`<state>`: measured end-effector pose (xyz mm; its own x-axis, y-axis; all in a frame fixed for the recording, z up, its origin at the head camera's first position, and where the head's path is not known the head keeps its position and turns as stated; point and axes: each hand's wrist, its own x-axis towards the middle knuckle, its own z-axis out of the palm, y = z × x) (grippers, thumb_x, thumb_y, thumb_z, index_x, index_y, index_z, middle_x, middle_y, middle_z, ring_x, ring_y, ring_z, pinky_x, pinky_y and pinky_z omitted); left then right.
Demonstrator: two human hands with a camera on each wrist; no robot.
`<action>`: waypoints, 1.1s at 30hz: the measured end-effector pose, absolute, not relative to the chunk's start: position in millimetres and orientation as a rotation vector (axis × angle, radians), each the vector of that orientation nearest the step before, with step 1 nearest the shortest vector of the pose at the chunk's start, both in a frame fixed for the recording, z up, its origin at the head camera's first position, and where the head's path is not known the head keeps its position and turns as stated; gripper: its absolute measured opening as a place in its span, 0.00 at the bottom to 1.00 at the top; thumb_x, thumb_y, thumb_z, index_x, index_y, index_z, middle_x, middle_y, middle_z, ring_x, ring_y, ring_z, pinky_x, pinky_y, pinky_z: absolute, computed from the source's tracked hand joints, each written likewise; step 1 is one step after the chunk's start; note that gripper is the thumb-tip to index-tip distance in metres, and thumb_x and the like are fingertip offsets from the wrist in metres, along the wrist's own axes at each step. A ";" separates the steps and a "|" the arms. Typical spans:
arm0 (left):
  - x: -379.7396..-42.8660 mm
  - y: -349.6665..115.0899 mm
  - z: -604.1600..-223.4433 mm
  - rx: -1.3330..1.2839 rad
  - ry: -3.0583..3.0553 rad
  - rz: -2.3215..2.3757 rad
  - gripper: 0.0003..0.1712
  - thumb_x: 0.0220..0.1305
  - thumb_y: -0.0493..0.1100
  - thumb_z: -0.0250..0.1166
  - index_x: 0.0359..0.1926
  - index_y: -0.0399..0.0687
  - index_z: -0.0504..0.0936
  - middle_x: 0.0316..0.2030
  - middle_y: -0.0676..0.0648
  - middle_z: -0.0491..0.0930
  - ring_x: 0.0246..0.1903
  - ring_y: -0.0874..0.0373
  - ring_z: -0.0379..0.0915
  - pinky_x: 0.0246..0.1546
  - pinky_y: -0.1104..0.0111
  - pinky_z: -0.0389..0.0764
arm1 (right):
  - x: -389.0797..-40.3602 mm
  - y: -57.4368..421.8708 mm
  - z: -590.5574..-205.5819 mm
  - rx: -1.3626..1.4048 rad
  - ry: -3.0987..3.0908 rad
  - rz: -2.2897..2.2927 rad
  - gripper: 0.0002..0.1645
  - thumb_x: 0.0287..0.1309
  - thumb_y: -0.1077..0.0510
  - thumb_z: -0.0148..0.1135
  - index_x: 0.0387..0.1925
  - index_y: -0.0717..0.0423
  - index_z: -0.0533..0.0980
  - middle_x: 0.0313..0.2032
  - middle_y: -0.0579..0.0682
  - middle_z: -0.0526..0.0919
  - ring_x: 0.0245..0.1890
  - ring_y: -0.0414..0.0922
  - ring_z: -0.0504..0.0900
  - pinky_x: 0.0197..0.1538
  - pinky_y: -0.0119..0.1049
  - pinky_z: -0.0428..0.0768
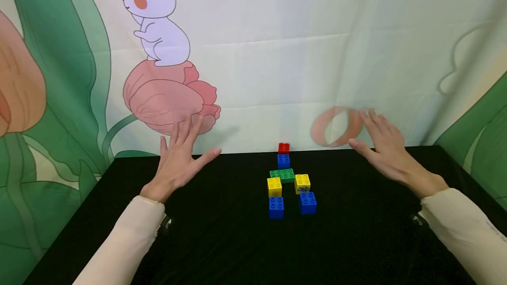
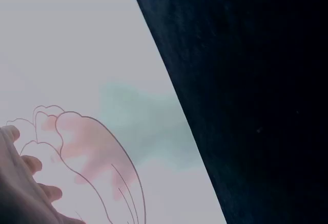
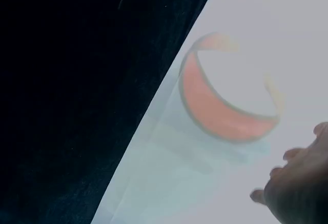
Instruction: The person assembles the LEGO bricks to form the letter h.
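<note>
Several toy building bricks lie on the black table in a branching row. At its far end is a red brick (image 1: pixel 283 148), with a blue brick (image 1: pixel 283 161) just nearer and a wider green brick (image 1: pixel 282 175) after it. Two yellow bricks, left (image 1: pixel 274 187) and right (image 1: pixel 302 184), come below, followed by a left blue brick (image 1: pixel 276 207) and a right blue brick (image 1: pixel 307 203). My left hand (image 1: pixel 177 162) is raised to the left of them, fingers spread, holding nothing. To their right my right hand (image 1: pixel 382 146) is lifted, fingers extended, also holding nothing.
A black cloth covers the table (image 1: pixel 222 241). Behind it hangs a pale curtain (image 1: pixel 253 74) printed with a rabbit, flowers and leaves. In both wrist views, part of a red piece shows at the top, by the table's far edge.
</note>
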<state>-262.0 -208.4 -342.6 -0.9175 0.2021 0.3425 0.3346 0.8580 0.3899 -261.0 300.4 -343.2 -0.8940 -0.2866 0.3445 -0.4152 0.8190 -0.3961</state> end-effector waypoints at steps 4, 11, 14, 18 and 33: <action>-261.2 -207.0 -339.7 -0.455 -2.711 -0.736 0.57 0.68 0.78 0.57 0.87 0.68 0.42 0.86 0.50 0.34 0.83 0.38 0.27 0.72 0.25 0.33 | -259.3 297.6 -342.2 0.658 -2.712 0.786 0.50 0.79 0.42 0.53 0.87 0.51 0.40 0.84 0.65 0.38 0.81 0.70 0.37 0.74 0.77 0.35; -257.3 -201.4 -336.6 -0.555 -2.636 -0.943 0.55 0.67 0.73 0.65 0.86 0.69 0.50 0.85 0.56 0.42 0.83 0.49 0.35 0.73 0.28 0.46 | -253.1 290.1 -336.3 0.751 -2.666 1.038 0.51 0.78 0.49 0.58 0.87 0.41 0.40 0.85 0.57 0.40 0.82 0.65 0.39 0.74 0.78 0.42; -255.0 -197.4 -334.4 -0.607 -2.593 -1.082 0.54 0.64 0.70 0.71 0.84 0.77 0.52 0.84 0.62 0.46 0.82 0.57 0.41 0.74 0.31 0.50 | -247.2 287.7 -331.4 0.688 -2.691 1.153 0.51 0.77 0.48 0.60 0.86 0.30 0.40 0.85 0.53 0.39 0.82 0.65 0.40 0.71 0.81 0.46; -253.1 -193.3 -332.9 -0.667 -2.536 -1.195 0.54 0.62 0.65 0.76 0.81 0.87 0.54 0.82 0.66 0.52 0.79 0.63 0.50 0.76 0.36 0.54 | -241.0 284.7 -326.3 0.612 -2.698 1.285 0.49 0.78 0.47 0.60 0.83 0.18 0.42 0.85 0.50 0.44 0.80 0.69 0.46 0.68 0.83 0.51; -248.2 -185.9 -330.7 -0.792 -2.441 -1.431 0.52 0.61 0.53 0.81 0.81 0.68 0.64 0.77 0.60 0.65 0.74 0.59 0.63 0.74 0.47 0.66 | -239.3 276.8 -324.3 0.819 -2.429 1.620 0.39 0.79 0.64 0.56 0.84 0.47 0.56 0.80 0.54 0.61 0.78 0.45 0.63 0.67 0.26 0.72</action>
<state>-248.2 -185.9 -330.7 -0.8354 0.3450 0.4279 0.5419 0.3866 0.7462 -239.3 276.8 -324.3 -0.8488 -0.3732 0.3746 -0.4893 0.2856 -0.8241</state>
